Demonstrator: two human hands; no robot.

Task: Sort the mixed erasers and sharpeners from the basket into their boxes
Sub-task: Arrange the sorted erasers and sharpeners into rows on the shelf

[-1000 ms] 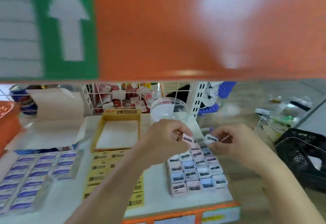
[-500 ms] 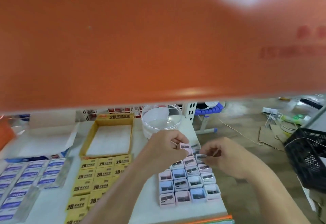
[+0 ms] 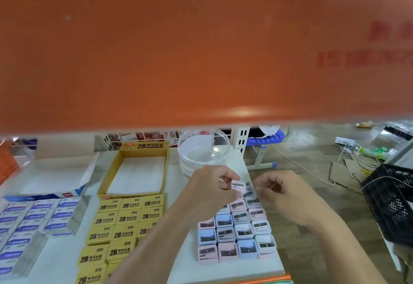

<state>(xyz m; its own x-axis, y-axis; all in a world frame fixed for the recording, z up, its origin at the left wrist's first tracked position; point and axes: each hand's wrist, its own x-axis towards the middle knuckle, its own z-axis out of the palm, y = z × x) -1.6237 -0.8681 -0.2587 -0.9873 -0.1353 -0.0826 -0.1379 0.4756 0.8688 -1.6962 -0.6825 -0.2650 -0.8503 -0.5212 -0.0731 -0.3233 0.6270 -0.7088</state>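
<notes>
Sharpener (image 3: 238,186), pink, sits pinched between thumb and fingertips of the left hand (image 3: 210,194), held over the far end of the sharpener grid (image 3: 237,234) on the white table (image 3: 257,270). I see the right hand (image 3: 283,194) just beside it with fingers curled inward (can't tell whether they pinch anything). Yellow eraser packs (image 3: 125,219) lie left of the grid, blue-white packs (image 3: 33,216) further left, yellow box (image 3: 152,145) and clear tub (image 3: 201,165) behind them at the table's back.
</notes>
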